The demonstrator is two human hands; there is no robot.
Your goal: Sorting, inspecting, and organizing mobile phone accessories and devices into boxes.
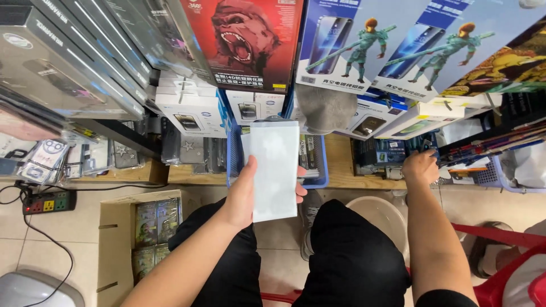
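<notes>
The left hand grips a flat, pale white packet, held up over the lap in front of a blue basket on the low wooden shelf. The thumb lies along the packet's left edge and the fingertips show round its right edge, so the hand spans it from behind. It looks thin and light, a sleeve of card or plastic that stays flat in the hold, so fairly stiff, though I would guess it bends if squeezed at the middle. Its face seems smooth and could be slippery; pinching the long edges, as here, seems the safest hold. The right hand reaches well apart to the right, curled down among small boxes on the shelf; whether it grasps anything I cannot tell. A cardboard carton stands on the floor to the left.
</notes>
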